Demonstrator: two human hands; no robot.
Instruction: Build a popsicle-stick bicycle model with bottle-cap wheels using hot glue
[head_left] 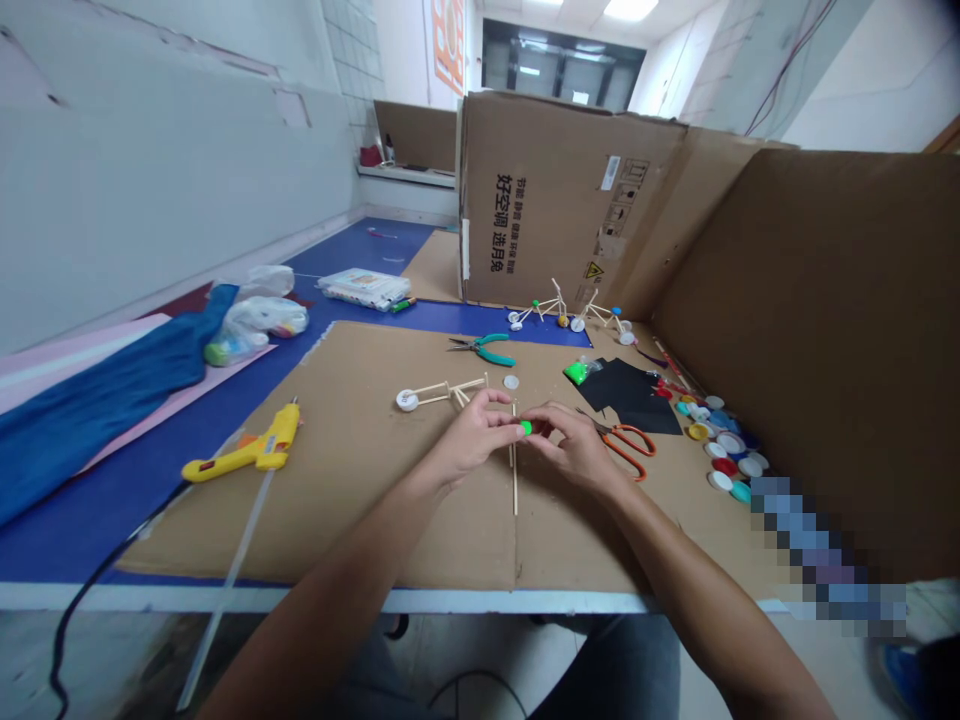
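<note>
The green bead (526,428) is small, round and bright, with a smooth, clay-like look. It sits pinched between the fingertips of your left grip (472,435) and your right grip (574,445), both closed on it, just above the cardboard sheet (360,500) that covers the bench.

One thin, pale wooden stick (514,470) runs straight back toward you from under those fingertips. You cannot tell which grip holds it.

Just right of your right grip lie one pair of orange-handled scissors (628,442), with metal blades. Beyond the scissors there is a flat black sheet (630,395) with a small green packet (576,372) at its corner.

Just beyond your left grip lies one stick frame (442,392) ending in a white cap. A single loose white cap (511,381) sits beside it, and one pair of green-handled pliers (484,348) lies further out.

Far beyond both grips, two more stick models (559,312) with cap wheels stand at the foot of a tall, matte brown cardboard box (547,200).

Well right of your right grip, glossy round bottle caps (724,450) in white, blue, red and yellow crowd together, more than ten, too packed to count exactly.

Well left of your left grip, one yellow plastic glue gun (247,452) rests on its side. Beyond it are a soft blue cloth (90,400) and two crinkled plastic bags (255,320).
</note>
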